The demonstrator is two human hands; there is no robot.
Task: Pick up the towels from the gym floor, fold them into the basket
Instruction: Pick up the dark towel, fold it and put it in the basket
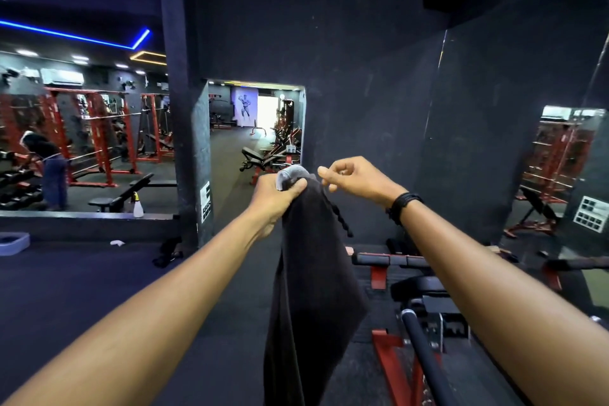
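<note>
The dark towel (313, 290) hangs in the air in front of the person, off the gym floor (82, 300), its long axis running almost straight down from a bunched top corner. A pale grey patch shows at that bunched corner, above the knuckles. The left hand (275, 198) grips the corner, fingers (296, 186) and thumb curled round the cloth, and carries the whole weight. A braided tassel or cord trails from the top edge on the right side.

The right hand (351, 178) sits just beside the top edge, to its right and level with the left hand, fingers curled in a loose pinch; it appears to hold nothing, or at most a thread too fine to make out. Judgement: the free upper edge lies immediately leftward of those fingers, so the right hand is the one placed to take the second corner and spread the towel for folding.

A red-framed bench (389, 262) stands lower right. No basket can be identified with confidence.
</note>
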